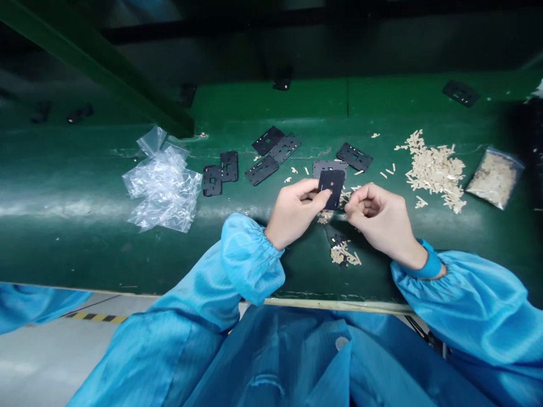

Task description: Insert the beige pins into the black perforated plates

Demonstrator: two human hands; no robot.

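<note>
My left hand [292, 213] pinches a small black perforated plate [331, 188] between thumb and fingers, near its lower left edge. My right hand [377, 213] is curled beside the plate's lower right side, its fingertips drawn together. Whether they grip something small is hidden. Under these hands lies a grey-black plate [330, 168], and beige slivers [343, 252] are scattered just below them. Several more black plates [271, 148] lie on the green surface to the left, with a large heap of beige pieces [435, 169] to the right.
A clear plastic bag [494, 178] filled with beige pieces lies at the right, and crumpled clear plastic bags [163, 185] lie at the left. Further black plates [461, 93] sit on the far green surface beyond a green beam [95, 65]. My blue sleeves cover both forearms.
</note>
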